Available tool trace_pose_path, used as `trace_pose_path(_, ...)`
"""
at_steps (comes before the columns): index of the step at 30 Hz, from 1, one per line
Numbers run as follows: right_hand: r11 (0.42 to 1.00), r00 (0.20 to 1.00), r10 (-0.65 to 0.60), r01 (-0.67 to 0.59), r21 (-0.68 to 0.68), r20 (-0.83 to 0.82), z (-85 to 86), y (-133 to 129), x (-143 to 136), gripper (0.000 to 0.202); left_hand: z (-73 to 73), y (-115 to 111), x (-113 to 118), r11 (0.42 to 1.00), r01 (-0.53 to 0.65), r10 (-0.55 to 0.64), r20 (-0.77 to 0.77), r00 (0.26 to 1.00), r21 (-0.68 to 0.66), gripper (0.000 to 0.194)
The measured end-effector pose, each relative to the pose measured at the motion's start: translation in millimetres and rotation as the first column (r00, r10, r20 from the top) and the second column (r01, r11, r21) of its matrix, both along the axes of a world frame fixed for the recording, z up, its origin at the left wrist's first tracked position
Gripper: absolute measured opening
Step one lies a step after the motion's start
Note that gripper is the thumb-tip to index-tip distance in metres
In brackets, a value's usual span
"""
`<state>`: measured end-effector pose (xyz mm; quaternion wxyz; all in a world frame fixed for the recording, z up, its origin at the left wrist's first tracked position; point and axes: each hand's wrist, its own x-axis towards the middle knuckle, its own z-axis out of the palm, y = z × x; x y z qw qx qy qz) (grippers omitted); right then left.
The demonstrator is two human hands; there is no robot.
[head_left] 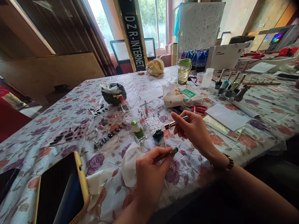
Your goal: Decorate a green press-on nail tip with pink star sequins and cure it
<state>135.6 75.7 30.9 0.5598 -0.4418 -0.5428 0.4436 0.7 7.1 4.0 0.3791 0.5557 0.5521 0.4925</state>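
In the head view, my left hand (153, 174) is closed, pinching a glossy dark green false nail (174, 151) between thumb and fingertips above the tablecloth. My right hand (190, 126) is wrapped around a slim metallic pen-like tool (173, 123), whose blunt end points left. That end is apart from the nail. Just beyond my left hand stands a small square bottle (158, 137) of dark teal polish. To its left is a green nail polish bottle (138, 132) with a shiny green cap. A row of painted false nails (107, 137) lies farther left.
A phone in a yellow case (63, 189) lies front left beside white tissue (132, 163). Red-handled scissors (199, 109), white paper (227, 116) and several polish bottles (230, 88) occupy the right. A dark basket (113, 97) and a lidded jar (183, 73) stand farther back.
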Motion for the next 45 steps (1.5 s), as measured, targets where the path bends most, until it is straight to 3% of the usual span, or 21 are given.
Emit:
trace_pose_path(15,0.998,0.995,-0.068,0.068,-0.002,0.075,-2.8,2,3,0.037,2.3,0,0,1.000,-0.005,0.005,-0.001,1.000,0.017,0.006)
trace_pose_path(22,0.997,0.998,-0.063,0.064,0.046,-0.008,-2.7,0,4,0.027,2.3,-1,0,1.000,-0.001,0.001,-0.003,1.000,0.015,0.007)
trace_pose_path(32,0.990,0.984,-0.079,0.059,0.124,0.159,-5.0,-3,1,0.013,2.6,0,0,0.999,-0.014,0.015,-0.007,1.000,0.043,0.007)
trace_pose_path(38,0.970,0.954,-0.176,0.126,0.206,0.244,-6.9,-8,1,0.010,2.5,0,-2,0.995,-0.006,0.009,-0.026,1.000,0.104,0.013)
trace_pose_path(42,0.946,0.944,-0.277,0.236,0.220,0.177,-7.0,-17,5,0.011,3.3,1,-4,0.994,-0.034,0.041,-0.065,0.997,0.105,0.017)
trace_pose_path(45,0.956,0.965,-0.261,0.255,0.145,0.026,-5.9,-30,11,0.012,4.1,1,-4,0.993,-0.051,0.061,-0.095,0.994,0.111,0.017)
